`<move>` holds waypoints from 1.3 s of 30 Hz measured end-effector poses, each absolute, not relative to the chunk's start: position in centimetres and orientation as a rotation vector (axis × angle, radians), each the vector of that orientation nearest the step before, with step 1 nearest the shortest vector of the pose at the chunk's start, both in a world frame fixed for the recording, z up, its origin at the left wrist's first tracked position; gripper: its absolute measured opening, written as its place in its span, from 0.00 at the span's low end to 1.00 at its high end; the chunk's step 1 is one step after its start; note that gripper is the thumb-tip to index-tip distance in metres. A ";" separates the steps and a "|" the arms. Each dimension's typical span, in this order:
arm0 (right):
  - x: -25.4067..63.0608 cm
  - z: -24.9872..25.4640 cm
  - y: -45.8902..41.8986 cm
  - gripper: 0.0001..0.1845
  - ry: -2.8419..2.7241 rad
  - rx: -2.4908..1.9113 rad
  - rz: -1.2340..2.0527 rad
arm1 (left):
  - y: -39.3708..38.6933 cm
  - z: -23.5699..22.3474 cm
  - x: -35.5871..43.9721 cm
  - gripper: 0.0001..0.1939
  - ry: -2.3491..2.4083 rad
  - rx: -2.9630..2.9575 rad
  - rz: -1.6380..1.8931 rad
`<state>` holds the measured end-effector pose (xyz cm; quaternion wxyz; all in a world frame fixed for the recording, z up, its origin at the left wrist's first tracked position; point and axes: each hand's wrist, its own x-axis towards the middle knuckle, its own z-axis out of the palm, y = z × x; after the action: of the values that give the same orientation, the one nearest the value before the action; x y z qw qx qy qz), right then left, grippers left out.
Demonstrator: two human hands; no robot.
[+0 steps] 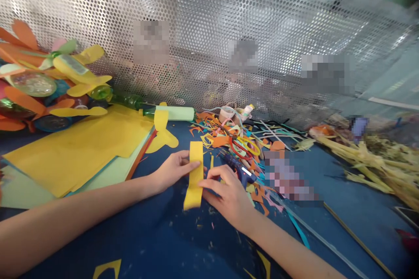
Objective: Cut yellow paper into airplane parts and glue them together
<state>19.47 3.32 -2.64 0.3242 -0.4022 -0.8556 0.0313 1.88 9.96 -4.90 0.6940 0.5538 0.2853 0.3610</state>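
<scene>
A strip of yellow paper is held upright above the dark blue table, its lower end bent outward. My left hand pinches its left edge, the thumb lying across the front. On the other side my right hand grips the lower right edge between thumb and fingers. Behind the left hand lies a cut yellow paper shape with rounded lobes. A dark blue glue gun rests just beyond the right hand, beside red-handled scissors.
Stacked yellow sheets lie at left, below bottles decorated with paper petals. Paper scraps and a tape roll are heaped behind the hands. Dried husks spread at right. A perforated metal panel stands behind.
</scene>
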 end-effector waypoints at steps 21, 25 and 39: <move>20.0 -3.0 4.6 0.09 -1.885 -1.408 0.357 | 9.1 -5.4 2.1 0.12 0.567 1.495 0.544; 20.2 -2.7 4.8 0.11 -1.758 -1.375 0.476 | 9.0 -5.3 2.0 0.11 0.560 1.494 0.524; 20.6 -2.2 5.0 0.08 -1.610 -1.354 0.647 | 9.5 -5.1 2.2 0.10 0.582 1.480 0.504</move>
<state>20.63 5.01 -2.25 0.4533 -0.5483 -0.6521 0.2622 2.19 9.51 -5.13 0.6720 0.6570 0.2583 0.2236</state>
